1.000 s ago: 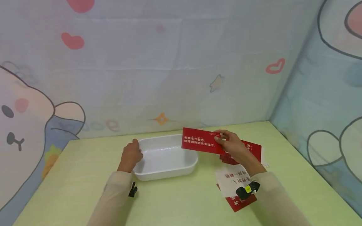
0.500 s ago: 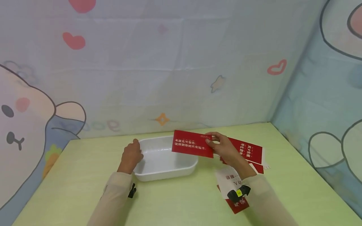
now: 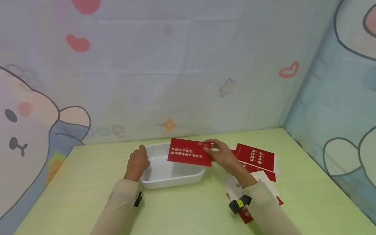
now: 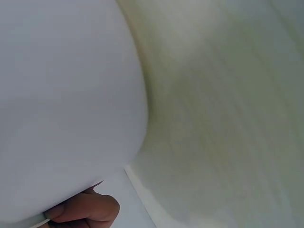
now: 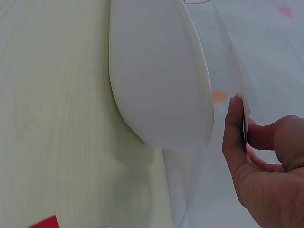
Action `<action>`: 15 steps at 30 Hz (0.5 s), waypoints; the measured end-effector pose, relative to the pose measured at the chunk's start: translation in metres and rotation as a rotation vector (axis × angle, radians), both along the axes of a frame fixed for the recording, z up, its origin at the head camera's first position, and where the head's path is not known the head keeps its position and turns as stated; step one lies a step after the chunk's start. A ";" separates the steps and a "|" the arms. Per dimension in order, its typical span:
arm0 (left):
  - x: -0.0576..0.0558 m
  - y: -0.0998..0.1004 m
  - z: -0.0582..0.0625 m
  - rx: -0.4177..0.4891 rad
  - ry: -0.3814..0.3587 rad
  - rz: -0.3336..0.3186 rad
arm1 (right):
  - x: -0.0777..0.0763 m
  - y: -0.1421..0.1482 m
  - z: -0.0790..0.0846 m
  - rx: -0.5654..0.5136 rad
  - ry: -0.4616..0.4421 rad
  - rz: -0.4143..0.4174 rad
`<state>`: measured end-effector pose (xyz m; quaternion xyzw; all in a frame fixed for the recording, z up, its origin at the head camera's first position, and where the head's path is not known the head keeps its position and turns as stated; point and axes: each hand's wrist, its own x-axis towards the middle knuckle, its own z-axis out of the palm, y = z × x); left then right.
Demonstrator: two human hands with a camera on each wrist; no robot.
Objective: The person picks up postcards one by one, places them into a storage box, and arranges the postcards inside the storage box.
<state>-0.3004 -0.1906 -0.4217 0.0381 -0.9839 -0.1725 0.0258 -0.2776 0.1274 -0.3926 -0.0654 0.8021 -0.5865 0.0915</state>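
A red card (image 3: 188,151) with white printed characters is pinched at its right end between thumb and fingers of my right hand (image 3: 224,156). It hangs over the right part of a white oval-cornered dish (image 3: 173,182), hiding part of the dish's interior. In the right wrist view the card (image 5: 232,61) appears nearly edge-on, its pale back showing, apart from the dish wall. My left hand (image 3: 138,162) grips the dish's left rim. Curled fingers (image 4: 90,208) show at that rim in the left wrist view.
On the table's right side lie several overlapping red cards (image 3: 257,156) and white cards (image 3: 265,182), partly under my right forearm. A cloth backdrop (image 3: 188,81) with cartoon prints rises behind the pale green table (image 3: 97,176).
My right hand has carried the red card leftward and slightly down, over the dish. More of the cards on the right are uncovered. The left hand and dish stay put.
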 end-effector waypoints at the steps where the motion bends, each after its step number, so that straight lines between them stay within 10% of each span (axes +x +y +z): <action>1: 0.000 0.000 -0.001 -0.001 0.002 0.001 | 0.000 -0.001 -0.001 0.008 0.000 0.002; 15: 0.000 0.006 0.001 -0.057 0.033 0.038 | -0.008 -0.030 -0.004 0.040 0.038 0.067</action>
